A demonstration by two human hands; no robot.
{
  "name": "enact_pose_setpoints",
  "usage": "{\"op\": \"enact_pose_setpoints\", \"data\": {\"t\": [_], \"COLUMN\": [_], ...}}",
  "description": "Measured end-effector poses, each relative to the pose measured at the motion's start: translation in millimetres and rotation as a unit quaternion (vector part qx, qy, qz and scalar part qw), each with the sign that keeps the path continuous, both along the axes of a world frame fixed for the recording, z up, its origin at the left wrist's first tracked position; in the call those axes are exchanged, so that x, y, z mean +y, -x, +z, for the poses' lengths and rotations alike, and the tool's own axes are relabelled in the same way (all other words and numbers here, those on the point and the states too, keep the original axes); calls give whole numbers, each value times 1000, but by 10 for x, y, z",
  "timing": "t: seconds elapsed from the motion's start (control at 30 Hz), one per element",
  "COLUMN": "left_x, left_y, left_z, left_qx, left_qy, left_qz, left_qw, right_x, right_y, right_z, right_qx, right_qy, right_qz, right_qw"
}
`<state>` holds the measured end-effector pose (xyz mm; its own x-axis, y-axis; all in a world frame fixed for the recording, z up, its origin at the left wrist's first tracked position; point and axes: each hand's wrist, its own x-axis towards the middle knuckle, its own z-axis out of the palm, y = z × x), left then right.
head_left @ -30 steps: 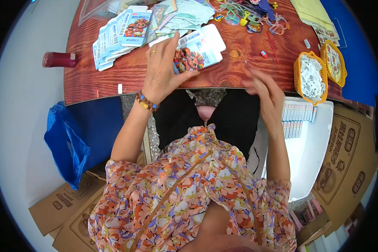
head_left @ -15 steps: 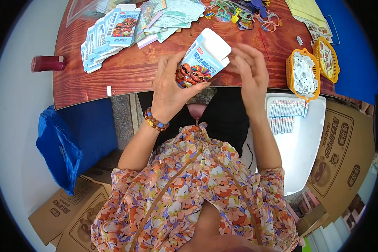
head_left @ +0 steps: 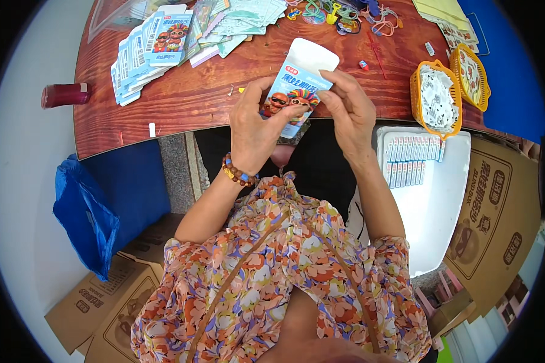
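A small light-blue cardboard box with cartoon figures on its front is held tilted above the table's near edge. Its white top flap stands up. My left hand, with a beaded bracelet at the wrist, grips the box's left side, thumb across the front. At the upper right edge, my right hand has its thumb and fingers closed on the box near the flap. Whatever is inside the box is hidden. Flattened boxes of the same kind lie overlapping at the far left of the table.
Patterned cards and tangled cords with small toys lie at the back. Two yellow baskets stand at the right, one with white packets. Below is a white tray with rows of small boxes. A dark red bottle lies left.
My right hand has moved left from beside the box onto its upper right edge. The box has turned more upright, and its lower end now shows below my left thumb.
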<state>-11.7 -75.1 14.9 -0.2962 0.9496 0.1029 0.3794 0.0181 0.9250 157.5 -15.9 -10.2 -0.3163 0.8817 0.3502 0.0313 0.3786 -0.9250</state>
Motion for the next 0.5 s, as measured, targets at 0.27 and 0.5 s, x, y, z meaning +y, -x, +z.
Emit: {"op": "enact_pose_setpoints", "data": {"t": [0.27,0.5], "left_x": [-15,10], "left_y": [86,-75], "left_z": [-10,-68], "left_qx": [-176,24], "left_qy": [26,-46], "left_qz": [-80,-51], "left_qw": [981,997], "right_x": [127,8], "right_y": [-202,-75], "right_z": [165,185], "right_qx": [-44,-86], "right_qy": [2,-53], "right_qz": [19,-65], "right_qw": [999,993]}}
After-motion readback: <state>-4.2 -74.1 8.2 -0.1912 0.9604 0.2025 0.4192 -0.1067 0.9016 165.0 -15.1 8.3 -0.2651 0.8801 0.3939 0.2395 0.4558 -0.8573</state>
